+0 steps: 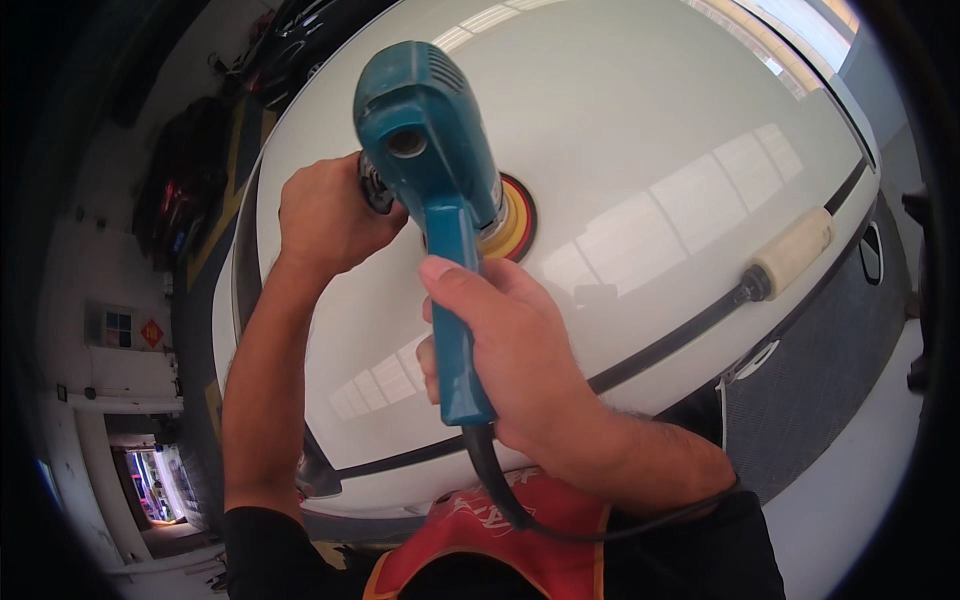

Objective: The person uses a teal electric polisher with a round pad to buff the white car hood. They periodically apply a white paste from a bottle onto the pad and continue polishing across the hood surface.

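Observation:
A teal electric car polisher (420, 112) rests on the white car roof (570, 135), its body tilted towards me. My right hand (517, 337) is wrapped around its long rear handle (450, 247), thumb along the top. At the tool's front left, my left hand (330, 214) grips around the black side handle (373, 184), which it partly hides. The yellow polishing pad (508, 234), with a red and black backing rim, shows at the right of the body against the roof. Whether the pad is spinning cannot be told.
A cream plastic bottle (795, 251) with a dark cap lies by the black roof trim (667, 341) at the right. The black power cord (491, 480) runs over my red apron (517, 506) and past my right elbow. Dark cars (184, 176) stand at the left.

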Available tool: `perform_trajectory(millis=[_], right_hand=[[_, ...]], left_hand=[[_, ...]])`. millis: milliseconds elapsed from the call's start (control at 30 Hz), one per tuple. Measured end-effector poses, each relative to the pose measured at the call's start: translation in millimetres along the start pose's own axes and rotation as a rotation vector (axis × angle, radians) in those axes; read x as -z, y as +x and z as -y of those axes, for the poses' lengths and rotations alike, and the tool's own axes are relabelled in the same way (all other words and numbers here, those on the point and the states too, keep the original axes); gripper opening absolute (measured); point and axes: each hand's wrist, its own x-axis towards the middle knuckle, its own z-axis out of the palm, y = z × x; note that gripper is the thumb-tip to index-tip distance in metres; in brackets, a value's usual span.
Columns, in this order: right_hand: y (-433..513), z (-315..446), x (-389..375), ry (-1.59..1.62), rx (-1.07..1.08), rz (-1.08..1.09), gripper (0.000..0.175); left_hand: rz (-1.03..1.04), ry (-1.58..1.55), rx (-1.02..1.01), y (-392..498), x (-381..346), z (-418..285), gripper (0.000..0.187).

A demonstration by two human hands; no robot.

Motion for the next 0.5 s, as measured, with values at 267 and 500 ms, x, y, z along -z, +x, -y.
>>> perform_trajectory(millis=[267,500], right_hand=[[6.3,-51.9,-19.1,-0.011,-0.082,0.04,0.041],[30.6,-141.0,-57.5,-0.157,-0.218,0.138,0.047]], left_hand=[[-0.042,0.036,0.045,-42.6,-4.7,47.7,0.029],[-0.101,0.025,0.229,-140.5,-35.9,145.6,0.023]])
